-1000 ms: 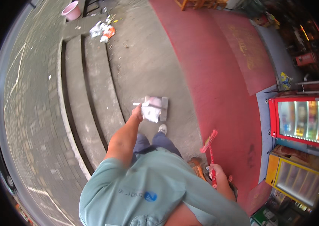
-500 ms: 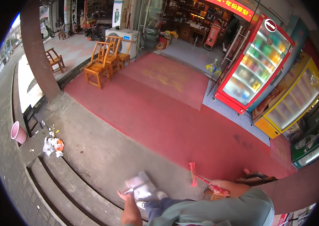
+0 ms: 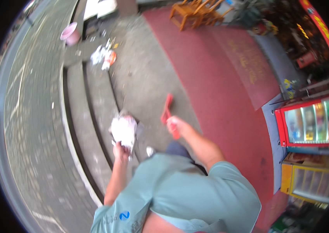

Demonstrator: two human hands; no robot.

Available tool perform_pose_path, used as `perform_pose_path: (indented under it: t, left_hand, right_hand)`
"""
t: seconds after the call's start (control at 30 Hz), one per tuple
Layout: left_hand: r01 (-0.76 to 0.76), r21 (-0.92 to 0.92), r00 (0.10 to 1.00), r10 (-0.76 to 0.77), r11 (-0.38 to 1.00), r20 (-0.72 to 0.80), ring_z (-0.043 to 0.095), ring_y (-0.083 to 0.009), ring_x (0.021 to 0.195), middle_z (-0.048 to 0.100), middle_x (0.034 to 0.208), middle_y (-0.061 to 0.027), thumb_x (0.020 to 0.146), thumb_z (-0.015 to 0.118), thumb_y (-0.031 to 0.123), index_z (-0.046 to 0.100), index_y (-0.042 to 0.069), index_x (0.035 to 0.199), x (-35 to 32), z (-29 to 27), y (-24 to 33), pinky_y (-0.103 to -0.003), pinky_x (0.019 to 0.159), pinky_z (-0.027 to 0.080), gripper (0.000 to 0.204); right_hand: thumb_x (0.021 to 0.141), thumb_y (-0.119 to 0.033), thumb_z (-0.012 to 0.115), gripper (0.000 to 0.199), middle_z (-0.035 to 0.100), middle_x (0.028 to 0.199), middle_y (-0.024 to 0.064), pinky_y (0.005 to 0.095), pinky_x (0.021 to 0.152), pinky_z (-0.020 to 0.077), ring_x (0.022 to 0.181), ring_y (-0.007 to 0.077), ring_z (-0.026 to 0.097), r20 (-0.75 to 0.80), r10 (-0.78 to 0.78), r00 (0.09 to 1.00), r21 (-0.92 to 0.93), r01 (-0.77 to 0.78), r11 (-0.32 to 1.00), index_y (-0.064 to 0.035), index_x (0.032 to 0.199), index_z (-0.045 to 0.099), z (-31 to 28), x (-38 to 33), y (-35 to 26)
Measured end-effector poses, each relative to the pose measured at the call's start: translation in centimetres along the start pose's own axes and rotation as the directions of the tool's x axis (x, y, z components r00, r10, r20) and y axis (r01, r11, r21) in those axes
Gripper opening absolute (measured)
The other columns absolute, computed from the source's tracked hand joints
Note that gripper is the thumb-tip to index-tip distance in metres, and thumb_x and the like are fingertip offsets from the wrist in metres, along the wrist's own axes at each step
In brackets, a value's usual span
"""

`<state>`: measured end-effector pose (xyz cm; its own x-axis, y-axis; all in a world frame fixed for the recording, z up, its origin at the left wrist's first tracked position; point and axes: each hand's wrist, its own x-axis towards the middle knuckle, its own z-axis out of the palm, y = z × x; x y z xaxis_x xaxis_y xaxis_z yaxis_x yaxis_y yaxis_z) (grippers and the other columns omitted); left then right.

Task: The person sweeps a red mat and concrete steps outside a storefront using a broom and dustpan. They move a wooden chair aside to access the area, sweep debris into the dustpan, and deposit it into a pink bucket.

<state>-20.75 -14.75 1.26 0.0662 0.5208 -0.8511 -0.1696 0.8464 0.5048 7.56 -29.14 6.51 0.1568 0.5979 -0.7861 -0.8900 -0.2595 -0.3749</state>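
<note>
My left hand (image 3: 121,150) is closed at the near edge of a pale squarish thing (image 3: 124,130), bright white on top and blurred, so its kind does not show. It hangs or lies over the top step. My right hand (image 3: 174,123) is wrapped round the handle of a red hand brush (image 3: 167,106), its head pointing away from me over the grey concrete. Between my hands the tip of a white shoe (image 3: 150,150) shows.
Concrete steps (image 3: 79,97) drop to a paved street at left. Crumpled litter (image 3: 104,56) lies by the top step, near a pink bucket (image 3: 71,35). At right a red mat (image 3: 215,77) leads to wooden chairs (image 3: 195,14) and a red drinks fridge (image 3: 312,120).
My view has turned left, toward the steps. My left hand has closed on the pale thing's edge. The red brush has come closer to it, still in my right hand.
</note>
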Motion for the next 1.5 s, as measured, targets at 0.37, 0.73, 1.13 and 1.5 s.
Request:
perform_pose_path:
  t: [0.37, 0.73, 1.13, 1.5]
  left_hand:
    - [-0.283, -0.198, 0.906, 0.194, 0.938, -0.375, 0.028, -0.0114, 0.033, 0.027, 0.044, 0.0016, 0.078, 0.053, 0.017, 0.033, 0.014, 0.067, -6.4, -3.6, 3.7, -0.03, 0.031, 0.029, 0.023]
    - [-0.496, -0.464, 0.733, 0.067, 0.734, -0.677, 0.026, -0.0111, 0.035, 0.025, 0.045, 0.0018, 0.083, 0.048, 0.02, 0.035, 0.013, 0.064, -19.3, -1.6, -5.6, -0.029, 0.035, 0.026, 0.024]
    - [-0.606, -0.517, 0.556, -0.143, 0.605, -0.819, 0.029, -0.0132, 0.033, 0.027, 0.044, 0.0014, 0.084, 0.048, 0.025, 0.034, 0.014, 0.062, -32.1, -0.6, -21.4, -0.032, 0.031, 0.031, 0.027]
    - [-0.714, -0.555, 0.448, -0.331, 0.426, -0.83, 0.03, -0.0108, 0.033, 0.031, 0.045, 0.0018, 0.084, 0.048, 0.022, 0.04, 0.014, 0.069, -40.2, -0.3, -29.2, -0.028, 0.031, 0.029, 0.019]
  right_hand:
    - [0.077, -0.013, 0.05, 0.02, 0.037, 0.044, -0.0001, 0.0275, 0.03, 0.0277, 0.032, 0.0124, 0.036, -0.425, 0.055, 0.904, -0.525, -0.296, 0.798, -0.0116, 0.059, 0.041, -15.4, -0.4, -11.1]
    - [0.081, -0.021, 0.046, 0.019, 0.037, 0.043, -0.0017, 0.0291, 0.031, 0.0287, 0.032, 0.0129, 0.035, -0.265, 0.468, 0.843, -0.585, -0.527, 0.617, -0.0134, 0.064, 0.041, -6.3, 17.0, -25.4]
    - [0.084, -0.017, 0.047, 0.022, 0.035, 0.045, -0.0035, 0.0252, 0.033, 0.0297, 0.033, 0.0077, 0.033, -0.486, 0.77, 0.414, -0.841, -0.46, -0.284, -0.0121, 0.065, 0.038, 2.5, 12.3, -10.9]
    - [0.081, -0.013, 0.052, 0.024, 0.038, 0.044, -0.0034, 0.0241, 0.03, 0.028, 0.032, 0.0078, 0.033, -0.52, 0.598, 0.61, -0.819, -0.156, -0.553, -0.011, 0.058, 0.045, 1.0, 16.2, -3.6]
